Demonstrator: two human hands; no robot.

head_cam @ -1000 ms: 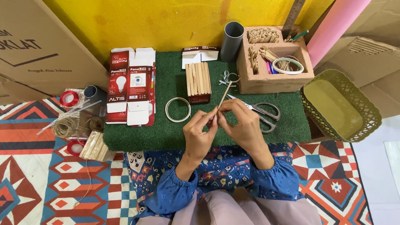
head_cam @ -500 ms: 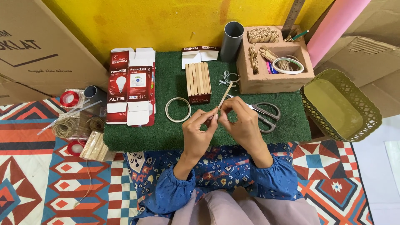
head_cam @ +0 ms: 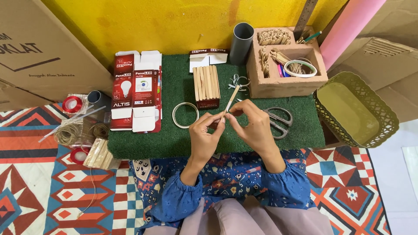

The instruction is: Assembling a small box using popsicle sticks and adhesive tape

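Wooden craft stick (head_cam: 230, 99) sits pinched between both my hands above the green turf mat (head_cam: 174, 139), tilted up and away from me. My left hand (head_cam: 204, 137) has its fingers (head_cam: 216, 122) closed on the lower end, and my right hand (head_cam: 254, 126) grips it just beside them. Scissors (head_cam: 278, 119) lie near my right hand, a ring (head_cam: 185, 115) near my left, with a stick bundle (head_cam: 207, 82) beyond.

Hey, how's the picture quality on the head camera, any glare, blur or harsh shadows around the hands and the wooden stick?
Head view: even, soft light, no glare; the left hand and right hand look sharp, as does the wooden stick they pinch. Head view: only faint shadows on the green turf mat. Head view: slight wide-angle bend at the edges, seen near the olive basket.
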